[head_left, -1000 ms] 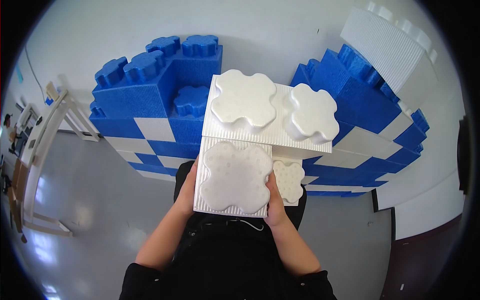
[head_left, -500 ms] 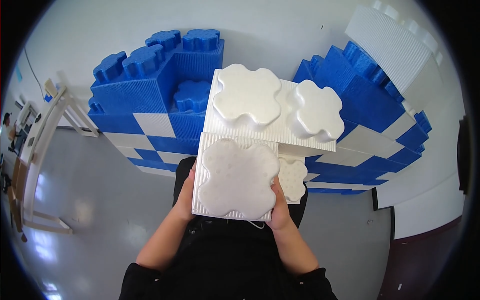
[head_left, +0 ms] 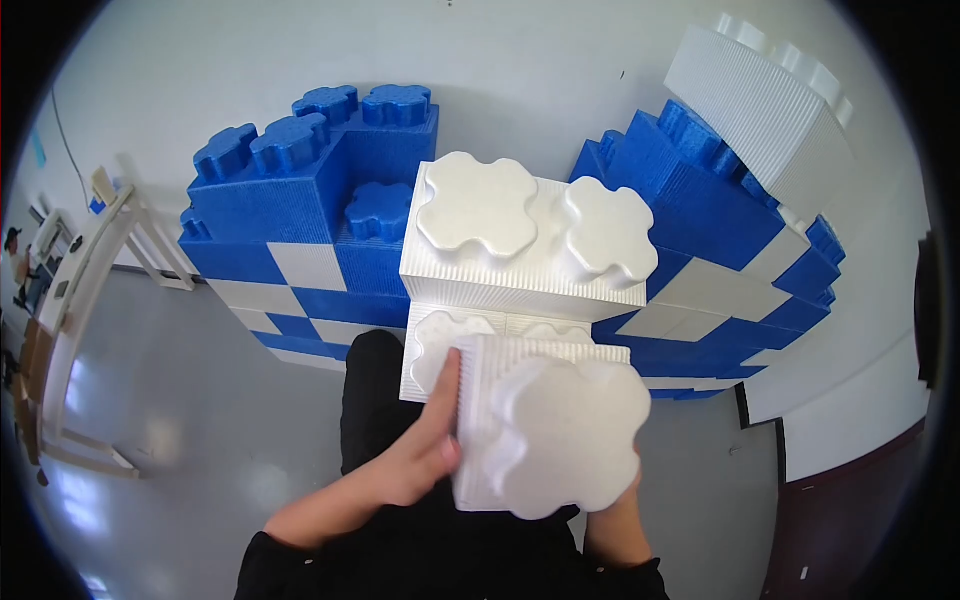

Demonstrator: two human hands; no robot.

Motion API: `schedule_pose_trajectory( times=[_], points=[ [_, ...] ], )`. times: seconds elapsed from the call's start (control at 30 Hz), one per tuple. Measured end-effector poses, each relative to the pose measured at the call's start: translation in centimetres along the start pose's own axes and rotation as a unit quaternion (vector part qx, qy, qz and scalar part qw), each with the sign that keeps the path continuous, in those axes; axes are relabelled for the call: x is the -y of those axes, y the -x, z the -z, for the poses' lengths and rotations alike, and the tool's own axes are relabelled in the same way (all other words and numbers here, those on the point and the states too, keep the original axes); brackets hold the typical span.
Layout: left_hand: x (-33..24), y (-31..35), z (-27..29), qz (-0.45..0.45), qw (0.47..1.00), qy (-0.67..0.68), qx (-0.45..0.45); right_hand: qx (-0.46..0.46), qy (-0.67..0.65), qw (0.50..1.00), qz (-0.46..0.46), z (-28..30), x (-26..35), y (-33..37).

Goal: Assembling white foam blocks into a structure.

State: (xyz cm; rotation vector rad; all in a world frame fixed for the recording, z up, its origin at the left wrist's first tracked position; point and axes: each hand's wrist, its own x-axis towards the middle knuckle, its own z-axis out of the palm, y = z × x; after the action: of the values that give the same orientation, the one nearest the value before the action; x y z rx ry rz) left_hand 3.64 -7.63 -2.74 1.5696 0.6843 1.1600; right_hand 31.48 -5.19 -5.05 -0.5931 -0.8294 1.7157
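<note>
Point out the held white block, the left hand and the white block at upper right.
Held white block point(head_left: 578, 436): head view, on its stud's top.
Left hand point(head_left: 418, 464): head view, near thumb base.
White block at upper right point(head_left: 742, 108): head view, on its ribbed side.

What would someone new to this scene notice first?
Probably the white block held between the left hand and right hand at lower centre, its clover-shaped stud facing the camera. Beyond it is a larger white piece with two studs on top, between a blue-and-white left stack and right stack.
</note>
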Motion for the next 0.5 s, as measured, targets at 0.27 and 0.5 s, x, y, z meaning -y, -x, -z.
schedule_pose_trajectory(
  times=[0.27,0.5],
  points=[
    [0.1,-1.5,-1.4,0.058,0.969,-0.202,0.128,-0.055,0.110,0.987,0.105,-1.4,3.5,-0.5],
    [-0.7,-2.9,-0.2,0.013,0.973,-0.184,-0.136,-0.061,0.138,0.960,0.235,3.0,4.9,0.5]
  ],
)
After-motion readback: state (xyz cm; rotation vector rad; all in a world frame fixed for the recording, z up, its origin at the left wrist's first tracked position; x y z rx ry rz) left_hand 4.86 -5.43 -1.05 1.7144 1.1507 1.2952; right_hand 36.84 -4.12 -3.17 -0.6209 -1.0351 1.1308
